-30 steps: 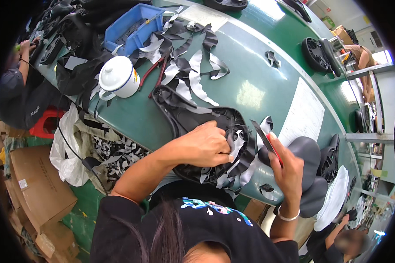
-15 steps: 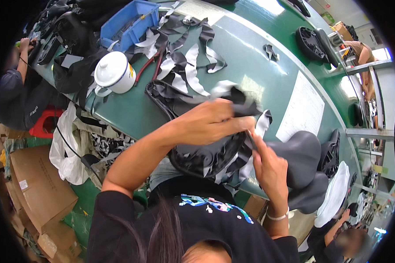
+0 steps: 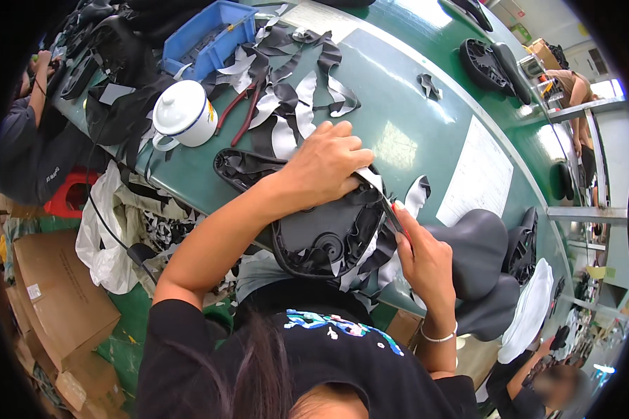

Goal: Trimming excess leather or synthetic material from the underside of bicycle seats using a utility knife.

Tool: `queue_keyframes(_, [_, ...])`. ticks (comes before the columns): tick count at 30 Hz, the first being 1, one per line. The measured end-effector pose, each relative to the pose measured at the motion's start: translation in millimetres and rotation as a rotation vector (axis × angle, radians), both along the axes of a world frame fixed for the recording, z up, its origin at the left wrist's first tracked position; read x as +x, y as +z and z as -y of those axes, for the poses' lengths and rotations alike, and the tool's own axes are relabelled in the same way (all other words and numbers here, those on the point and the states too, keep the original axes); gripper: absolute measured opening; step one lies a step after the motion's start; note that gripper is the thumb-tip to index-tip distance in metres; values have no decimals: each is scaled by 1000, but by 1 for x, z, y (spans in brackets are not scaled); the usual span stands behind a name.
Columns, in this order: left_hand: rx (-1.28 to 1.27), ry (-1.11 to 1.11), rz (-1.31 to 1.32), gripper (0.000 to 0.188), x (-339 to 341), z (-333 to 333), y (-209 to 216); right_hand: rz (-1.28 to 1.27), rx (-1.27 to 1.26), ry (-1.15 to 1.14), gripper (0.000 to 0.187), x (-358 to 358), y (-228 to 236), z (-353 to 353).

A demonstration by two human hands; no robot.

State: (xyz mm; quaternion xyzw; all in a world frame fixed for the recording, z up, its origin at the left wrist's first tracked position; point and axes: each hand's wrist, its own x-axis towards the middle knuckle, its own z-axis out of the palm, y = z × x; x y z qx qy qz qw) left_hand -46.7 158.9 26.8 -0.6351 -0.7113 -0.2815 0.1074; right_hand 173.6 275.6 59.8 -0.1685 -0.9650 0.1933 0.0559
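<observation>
An upturned black bicycle saddle point(image 3: 297, 244) lies at the near table edge, its hollow underside showing and black cover material gathered around its rim. My left hand point(image 3: 325, 164) is closed at the saddle's far right rim, pinching a black-and-white strip of cover material point(image 3: 370, 177). In my right hand point(image 3: 426, 262) is a knife point(image 3: 394, 216) with some red on its handle. Its blade meets the rim beside the pinched strip. Cut scraps point(image 3: 391, 269) hang and lie just right of the saddle.
Red-handled pliers point(image 3: 236, 115), a white enamel mug point(image 3: 183, 115) and a blue bin point(image 3: 210, 42) stand beyond my left arm among trimmed strips point(image 3: 305, 105). Finished-looking saddles point(image 3: 472, 244) and a paper sheet point(image 3: 476, 174) are at right. Cardboard boxes point(image 3: 63, 286) sit on the floor; co-workers are on both sides.
My left hand has moved up and left, and the blurred strip it held is now stretched at the rim. The saddle has shifted slightly left and toward me. My right hand stays nearby with the knife.
</observation>
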Motion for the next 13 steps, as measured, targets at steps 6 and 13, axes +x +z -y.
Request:
queue_keyframes(6, [406,151,491,25,-7,-14,-4,201,150,-111,56,6,-13,34])
queue_keyframes(13, [345,3,1691,51,-29,6,-4,50,41,-10,57,11,-10,11])
